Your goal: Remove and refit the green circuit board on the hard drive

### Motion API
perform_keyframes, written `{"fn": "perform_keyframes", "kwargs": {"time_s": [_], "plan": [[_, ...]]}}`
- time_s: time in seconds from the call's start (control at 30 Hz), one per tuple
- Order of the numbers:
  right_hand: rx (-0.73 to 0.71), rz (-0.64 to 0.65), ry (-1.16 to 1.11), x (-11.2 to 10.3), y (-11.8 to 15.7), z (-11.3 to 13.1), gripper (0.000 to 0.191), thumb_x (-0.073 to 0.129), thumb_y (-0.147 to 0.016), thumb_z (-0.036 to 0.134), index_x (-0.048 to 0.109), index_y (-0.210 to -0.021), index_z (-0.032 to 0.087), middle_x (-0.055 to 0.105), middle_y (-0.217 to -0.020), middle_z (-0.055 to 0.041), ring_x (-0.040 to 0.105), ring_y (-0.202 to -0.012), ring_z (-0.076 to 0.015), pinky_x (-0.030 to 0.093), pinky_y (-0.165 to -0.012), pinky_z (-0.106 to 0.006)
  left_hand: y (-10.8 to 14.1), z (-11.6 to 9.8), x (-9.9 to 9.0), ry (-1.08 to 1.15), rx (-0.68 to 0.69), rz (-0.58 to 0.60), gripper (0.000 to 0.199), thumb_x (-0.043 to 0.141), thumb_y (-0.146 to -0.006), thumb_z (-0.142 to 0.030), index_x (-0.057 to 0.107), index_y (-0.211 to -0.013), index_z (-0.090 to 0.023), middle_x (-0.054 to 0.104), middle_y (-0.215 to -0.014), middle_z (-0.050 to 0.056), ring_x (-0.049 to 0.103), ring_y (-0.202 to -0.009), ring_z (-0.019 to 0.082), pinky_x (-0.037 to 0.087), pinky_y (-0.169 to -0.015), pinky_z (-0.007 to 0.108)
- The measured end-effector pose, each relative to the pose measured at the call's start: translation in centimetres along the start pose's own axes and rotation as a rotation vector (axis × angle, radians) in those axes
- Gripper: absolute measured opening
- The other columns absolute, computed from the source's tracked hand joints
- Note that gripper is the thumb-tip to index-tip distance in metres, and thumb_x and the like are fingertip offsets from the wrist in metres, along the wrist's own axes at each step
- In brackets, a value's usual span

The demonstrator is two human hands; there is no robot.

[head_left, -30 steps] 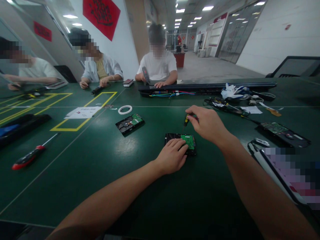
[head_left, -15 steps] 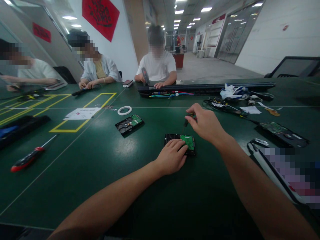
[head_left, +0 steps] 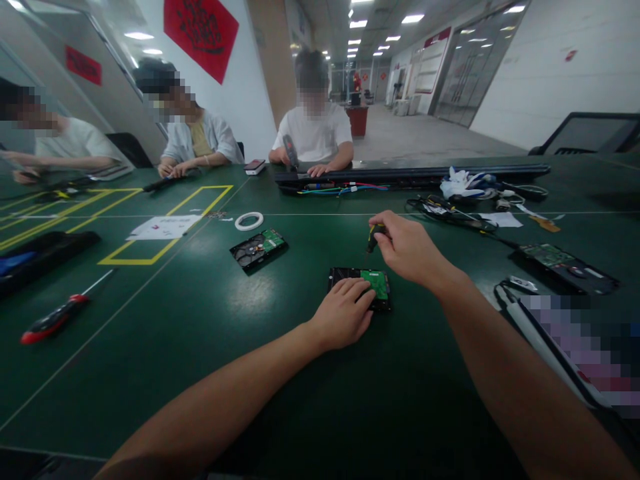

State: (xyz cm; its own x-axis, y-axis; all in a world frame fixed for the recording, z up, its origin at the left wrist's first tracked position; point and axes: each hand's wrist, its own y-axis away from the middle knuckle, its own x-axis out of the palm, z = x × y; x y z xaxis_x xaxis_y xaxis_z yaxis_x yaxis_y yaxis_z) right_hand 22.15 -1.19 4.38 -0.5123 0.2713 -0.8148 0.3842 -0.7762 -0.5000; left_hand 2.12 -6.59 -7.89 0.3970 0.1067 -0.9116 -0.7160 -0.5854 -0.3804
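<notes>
A hard drive with a green circuit board point(head_left: 379, 284) lies on the green table in front of me. Across its left part rests my left hand point(head_left: 346, 308), fingers spread over the drive and pressing on it. My right hand point(head_left: 406, 248) grips a small dark and yellow screwdriver point(head_left: 374, 237) between thumb and fingers, its tip pointing down just above the drive's far edge. A second hard drive point(head_left: 259, 249) lies tilted to the left, beyond my left hand.
A red and black screwdriver point(head_left: 56, 319) lies at the left, near a black tray point(head_left: 47, 257). A white ring point(head_left: 249, 221), paper point(head_left: 165, 227) and a long black panel point(head_left: 410, 176) lie farther back. Another drive point(head_left: 565, 267) sits right. Three people work across the table.
My right hand has shifted slightly down, and the small screwdriver in it has turned, showing more of its handle. My left hand and the drive have stayed put.
</notes>
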Motion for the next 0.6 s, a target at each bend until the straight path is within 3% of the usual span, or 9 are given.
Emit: {"fn": "perform_keyframes", "kwargs": {"time_s": [0.17,0.4,0.6], "plan": [[-0.058,-0.027,-0.024,-0.26,-0.1,0.07,0.024,0.056,-0.094,0.014,0.068,-0.115,0.018,0.073,-0.117,-0.0154,0.067,-0.113,-0.0305,0.051,-0.103,-0.046,-0.02,-0.05,0.08,0.006,-0.013,-0.005,0.041,0.057,-0.103,-0.032,0.058,-0.142,-0.017,0.06,-0.149,0.017,0.055,-0.142,0.034,0.045,-0.121,0.055],[-0.056,0.014,-0.127,-0.66,0.03,0.12,0.03,0.058,-0.094,0.013,0.072,-0.118,0.022,0.077,-0.124,-0.0088,0.072,-0.112,-0.0267,0.056,-0.1,-0.044,-0.06,0.01,0.21,-0.002,0.003,-0.01,0.041,0.058,-0.103,-0.032,0.058,-0.14,-0.016,0.06,-0.148,0.016,0.055,-0.141,0.034,0.044,-0.122,0.053],[0.018,0.022,-0.205,-0.51,0.27,0.3,0.03,0.058,-0.092,0.014,0.071,-0.119,0.021,0.078,-0.12,-0.0092,0.076,-0.102,-0.0256,0.06,-0.095,-0.043,-0.05,0.0,0.23,0.011,-0.006,-0.01,0.041,0.058,-0.103,-0.033,0.058,-0.141,-0.016,0.061,-0.147,0.017,0.055,-0.142,0.034,0.044,-0.122,0.054]]}}
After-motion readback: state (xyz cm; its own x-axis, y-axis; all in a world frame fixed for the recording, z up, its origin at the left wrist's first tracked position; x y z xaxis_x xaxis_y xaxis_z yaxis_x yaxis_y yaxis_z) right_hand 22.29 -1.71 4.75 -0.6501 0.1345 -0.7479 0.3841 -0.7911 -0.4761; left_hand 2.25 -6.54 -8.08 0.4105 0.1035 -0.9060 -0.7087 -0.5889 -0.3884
